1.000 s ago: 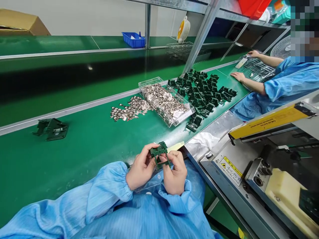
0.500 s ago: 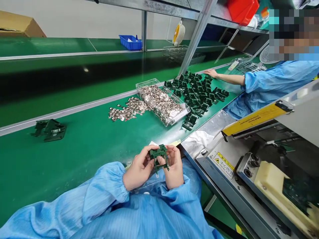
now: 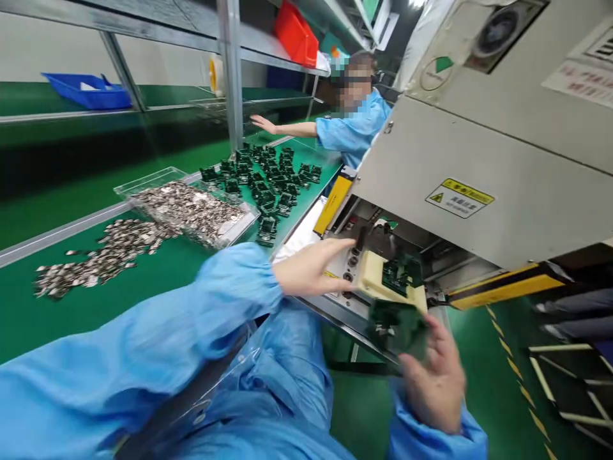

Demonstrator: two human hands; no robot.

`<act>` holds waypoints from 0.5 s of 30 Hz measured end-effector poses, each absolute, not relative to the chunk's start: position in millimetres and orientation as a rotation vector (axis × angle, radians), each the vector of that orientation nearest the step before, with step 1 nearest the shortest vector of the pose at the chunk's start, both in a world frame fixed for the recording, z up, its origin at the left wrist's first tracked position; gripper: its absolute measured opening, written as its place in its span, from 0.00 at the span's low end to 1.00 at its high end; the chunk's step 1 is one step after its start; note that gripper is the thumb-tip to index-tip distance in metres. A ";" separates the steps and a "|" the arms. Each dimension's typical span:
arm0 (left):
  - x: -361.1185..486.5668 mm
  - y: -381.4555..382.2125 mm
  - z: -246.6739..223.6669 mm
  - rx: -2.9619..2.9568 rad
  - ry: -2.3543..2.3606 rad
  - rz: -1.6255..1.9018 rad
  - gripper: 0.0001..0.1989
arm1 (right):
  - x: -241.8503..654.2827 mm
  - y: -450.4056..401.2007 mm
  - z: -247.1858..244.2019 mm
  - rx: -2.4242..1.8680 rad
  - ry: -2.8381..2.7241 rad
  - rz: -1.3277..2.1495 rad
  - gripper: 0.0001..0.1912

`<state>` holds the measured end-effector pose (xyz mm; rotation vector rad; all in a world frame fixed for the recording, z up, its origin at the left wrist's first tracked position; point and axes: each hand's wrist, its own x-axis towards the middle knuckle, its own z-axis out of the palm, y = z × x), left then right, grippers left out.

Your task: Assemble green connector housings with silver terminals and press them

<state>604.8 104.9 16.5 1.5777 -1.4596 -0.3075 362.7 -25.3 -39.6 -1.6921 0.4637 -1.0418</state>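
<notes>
My right hand [image 3: 438, 370] grips a dark green plastic part [image 3: 397, 329], blurred by motion, in front of the machine. My left hand [image 3: 316, 267] reaches over the machine's front edge with thumb and fingers apart and nothing between them. Just right of its fingertips is a cream-coloured fixture [image 3: 371, 275], in which another dark green part [image 3: 402, 271] sits. The held part is just below and in front of this fixture.
A clear tray [image 3: 239, 230] heaped with small metal pieces [image 3: 186, 207] stands on the green bench [image 3: 158, 287]. Many green parts [image 3: 268, 179] lie behind it. A co-worker's arm [image 3: 297, 130] stretches over the bench. Yellow bars [image 3: 332, 206] flank the machine opening.
The view has swung right to the machine. Both hands have moved from above the bench to the fixture; my left hand has let go of the green part, which my right hand holds.
</notes>
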 end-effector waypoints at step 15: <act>618.0 88.8 30.0 1.404 -1.101 -0.797 0.27 | 401.9 -130.9 6.4 -2.262 0.551 -0.747 0.35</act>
